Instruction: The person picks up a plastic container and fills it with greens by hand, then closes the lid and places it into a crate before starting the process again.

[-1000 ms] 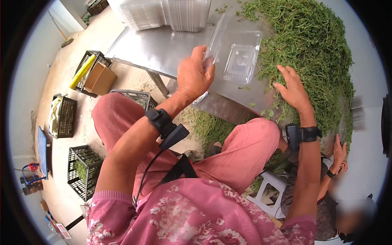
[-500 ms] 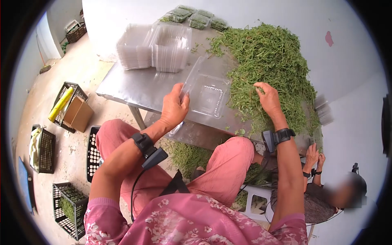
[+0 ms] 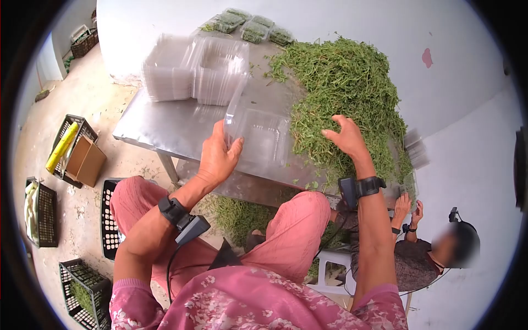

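Note:
My left hand grips the near edge of an open clear plastic clamshell box, which rests on the steel table with its lid tipped up. My right hand hovers with fingers spread over the edge of a big heap of cut green herbs, just right of the box. It holds nothing that I can see. Both wrists carry black bands with small devices.
Stacks of empty clear boxes stand at the table's back left, filled boxes beyond them. Black crates sit on the floor at left. Another person sits low at the right, hands near the table edge.
My right hand has lifted off the herbs and opened its fingers. The left hand keeps its hold on the box, which slid slightly toward me. The view shifted.

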Motion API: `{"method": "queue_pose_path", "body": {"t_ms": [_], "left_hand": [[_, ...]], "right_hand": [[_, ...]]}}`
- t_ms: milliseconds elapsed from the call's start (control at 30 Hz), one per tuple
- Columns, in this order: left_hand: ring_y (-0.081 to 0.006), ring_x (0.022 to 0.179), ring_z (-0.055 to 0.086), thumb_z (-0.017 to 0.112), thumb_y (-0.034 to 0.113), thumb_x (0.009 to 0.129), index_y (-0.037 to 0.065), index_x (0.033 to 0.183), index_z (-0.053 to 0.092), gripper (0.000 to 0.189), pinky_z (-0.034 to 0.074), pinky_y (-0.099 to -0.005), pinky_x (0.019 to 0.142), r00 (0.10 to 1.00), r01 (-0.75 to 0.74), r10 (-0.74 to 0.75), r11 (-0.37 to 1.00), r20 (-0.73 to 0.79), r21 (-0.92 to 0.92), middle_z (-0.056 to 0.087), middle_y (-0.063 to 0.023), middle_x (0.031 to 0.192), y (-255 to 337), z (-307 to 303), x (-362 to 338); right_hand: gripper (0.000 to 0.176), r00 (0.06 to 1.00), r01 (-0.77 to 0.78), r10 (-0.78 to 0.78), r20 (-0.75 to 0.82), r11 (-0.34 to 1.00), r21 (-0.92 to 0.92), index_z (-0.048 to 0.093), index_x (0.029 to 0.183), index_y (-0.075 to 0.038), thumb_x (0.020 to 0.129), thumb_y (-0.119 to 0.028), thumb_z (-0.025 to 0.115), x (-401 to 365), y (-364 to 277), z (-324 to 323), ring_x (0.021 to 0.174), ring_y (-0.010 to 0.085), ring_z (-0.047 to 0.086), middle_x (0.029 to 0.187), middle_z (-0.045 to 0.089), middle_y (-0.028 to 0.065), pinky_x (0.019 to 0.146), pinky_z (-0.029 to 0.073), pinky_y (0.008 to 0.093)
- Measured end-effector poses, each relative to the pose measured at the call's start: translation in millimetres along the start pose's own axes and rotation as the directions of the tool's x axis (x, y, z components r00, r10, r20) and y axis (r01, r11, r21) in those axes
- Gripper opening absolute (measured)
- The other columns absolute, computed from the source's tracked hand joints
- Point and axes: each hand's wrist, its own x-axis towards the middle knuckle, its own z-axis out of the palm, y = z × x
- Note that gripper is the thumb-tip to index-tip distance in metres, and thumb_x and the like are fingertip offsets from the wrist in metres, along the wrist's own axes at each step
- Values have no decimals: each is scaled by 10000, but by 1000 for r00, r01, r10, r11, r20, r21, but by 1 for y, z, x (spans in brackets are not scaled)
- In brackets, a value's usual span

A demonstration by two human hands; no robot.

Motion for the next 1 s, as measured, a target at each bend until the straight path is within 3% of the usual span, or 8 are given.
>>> {"method": "queue_pose_path", "body": {"t_ms": [67, 167, 300, 333, 467, 700, 833, 1000], "left_hand": [[-369, 638, 613, 652, 129, 860, -9, 1217, 456, 431, 488, -431, 614, 999, -19, 19, 1000, 28, 16, 601, -177, 696, -1, -3, 0], [-187, 572, 617, 664, 158, 872, -94, 1293, 440, 540, 502, -332, 543, 995, 11, -13, 1000, 100, 16, 623, -104, 737, -14, 0, -1], [-153, 546, 618, 617, 118, 891, -105, 1261, 474, 455, 508, -294, 505, 955, 223, -176, 957, 237, -186, 621, -96, 759, -10, -3, -4], [-156, 548, 625, 605, 107, 894, -103, 1251, 483, 431, 511, -291, 502, 951, 248, -195, 944, 242, -216, 621, -97, 763, -10, -3, -4], [-167, 573, 652, 572, 77, 899, -91, 1247, 487, 396, 525, -285, 495, 953, 262, -213, 936, 214, -234, 617, -105, 797, 1, -5, -7], [-182, 600, 669, 574, 56, 898, -79, 1270, 452, 414, 544, -286, 492, 950, 294, -241, 903, 197, -313, 604, -117, 849, 7, -2, -12], [-183, 619, 675, 581, 47, 896, -74, 1270, 443, 416, 548, -287, 495, 947, 301, -245, 904, 210, -303, 603, -114, 859, 5, -3, -14], [-186, 635, 679, 584, 41, 894, -69, 1277, 433, 426, 552, -288, 501, 935, 331, -265, 889, 234, -317, 602, -113, 866, 8, -3, -17]], "right_hand": [[796, 997, -15, 19, 72, 999, -48, 494, 1345, 12, 729, -389, 798, -10, -11, 9, 1202, 416, 529, 1326, 490, 292, 995, 452, 451], [822, 991, -38, 48, 122, 996, -81, 499, 1340, 2, 693, -397, 814, -18, -11, 31, 1205, 442, 518, 1324, 480, 316, 989, 455, 466], [417, 1000, -19, 18, -17, 995, -97, 634, 1099, -7, 755, -199, 770, -11, 8, 49, 1025, 364, 645, 997, 653, 246, 847, 499, 474], [242, 988, 42, -55, -146, 995, -91, 653, 966, 6, 772, -113, 735, -15, 3, 43, 827, 312, 688, 800, 662, 203, 729, 514, 438], [207, 953, 47, -12, -303, 993, 109, 679, 953, -9, 785, -126, 713, -16, -10, 4, 638, 258, 650, 738, 664, 177, 615, 502, 376], [352, 991, -84, 95, -99, 991, 109, 672, 1067, -3, 755, -148, 750, -19, -11, 12, 784, 275, 684, 889, 707, 184, 707, 519, 371], [737, 985, 15, -16, 170, 1000, 7, 550, 1301, -6, 688, -305, 828, -16, 2, 11, 1185, 333, 572, 1276, 587, 224, 964, 470, 387], [873, 989, -31, 42, 141, 996, -78, 470, 1373, 16, 667, -341, 840, -23, -24, 6, 1288, 367, 478, 1395, 473, 260, 1042, 420, 401]]}}
